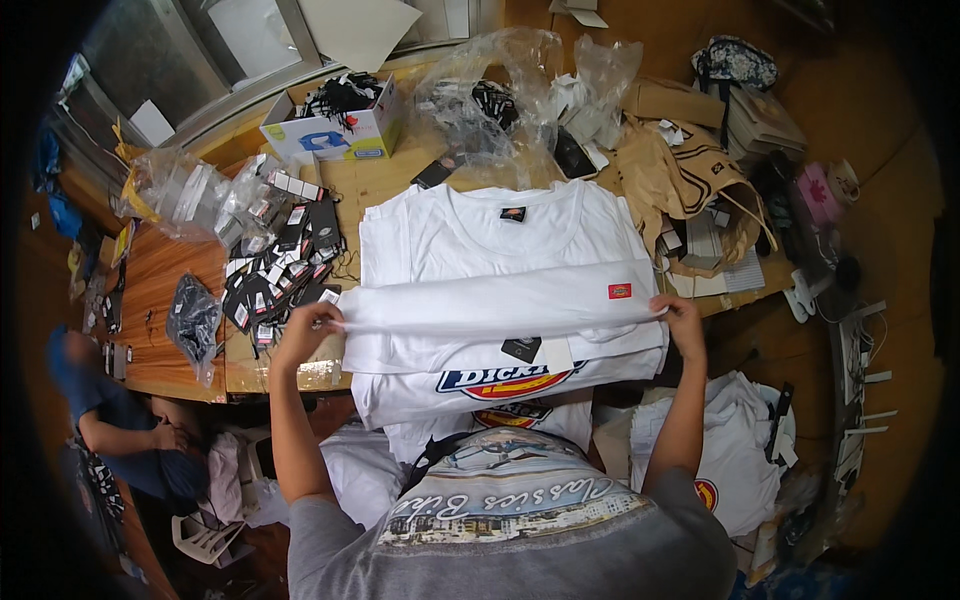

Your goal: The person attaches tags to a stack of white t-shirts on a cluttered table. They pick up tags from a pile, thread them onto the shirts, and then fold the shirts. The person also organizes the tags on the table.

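Left hand [312, 325] and right hand [682, 318] each pinch an end of the folded white shirt [490, 303], stretched across the shirt stack [470, 240], hang tags [280, 270] crowding the table's [160, 280] left edge.

A cluttered wooden table [160, 290] stands below a window [200, 50].

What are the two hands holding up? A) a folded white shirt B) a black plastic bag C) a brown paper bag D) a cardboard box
A: the left hand and right hand each grip one end of a folded white shirt, stretched above the shirt pile on the table.
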Motion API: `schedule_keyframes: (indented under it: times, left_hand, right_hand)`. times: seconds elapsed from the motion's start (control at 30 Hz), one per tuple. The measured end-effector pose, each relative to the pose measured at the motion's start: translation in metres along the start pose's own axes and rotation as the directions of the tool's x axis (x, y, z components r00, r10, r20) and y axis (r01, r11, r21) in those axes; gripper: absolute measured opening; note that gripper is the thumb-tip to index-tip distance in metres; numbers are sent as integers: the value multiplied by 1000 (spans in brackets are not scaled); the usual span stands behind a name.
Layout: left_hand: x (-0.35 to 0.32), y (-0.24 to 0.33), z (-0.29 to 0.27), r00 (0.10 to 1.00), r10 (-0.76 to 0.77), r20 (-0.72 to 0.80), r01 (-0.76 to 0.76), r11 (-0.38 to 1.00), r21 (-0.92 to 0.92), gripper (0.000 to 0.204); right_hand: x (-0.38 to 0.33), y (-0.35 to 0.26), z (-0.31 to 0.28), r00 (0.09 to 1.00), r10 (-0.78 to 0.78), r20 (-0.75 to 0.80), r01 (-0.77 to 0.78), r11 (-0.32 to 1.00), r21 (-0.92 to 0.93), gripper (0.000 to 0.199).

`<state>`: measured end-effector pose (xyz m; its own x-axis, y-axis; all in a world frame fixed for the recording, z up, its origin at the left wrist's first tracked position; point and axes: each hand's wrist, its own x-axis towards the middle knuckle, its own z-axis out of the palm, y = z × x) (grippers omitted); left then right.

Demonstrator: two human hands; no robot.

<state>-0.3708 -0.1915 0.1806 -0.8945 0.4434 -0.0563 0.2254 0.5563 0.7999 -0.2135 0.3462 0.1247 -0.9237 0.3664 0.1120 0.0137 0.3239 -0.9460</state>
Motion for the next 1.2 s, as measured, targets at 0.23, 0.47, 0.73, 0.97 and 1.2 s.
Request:
schedule_keyframes:
  times: [0.23,0.47,0.73,0.97,1.2]
  left_hand:
    - [25,65,84,876,389,-285,-293,899,327,34]
    - [42,58,159,887,460,45,-453,848,276,39]
    - [20,-23,-12,973,-22,-230,157,794,587,45]
    - [25,-34,-13,998,30,63,-65,721,689,47]
    - [42,-8,-59,957,117,-266,-96,991,92,53]
  right_hand:
    - [9,-28,27,998,5,58,22,885,-465,25]
    - [27,-98,76,993,-93,72,117,722,-682,16]
    - [35,-130,143,887,-325,327,460,677,-575,14]
    - [22,-134,175,825,-378,420,560,638,-529,11]
    - [19,-142,181,861,-295,415,434,852,-295,13]
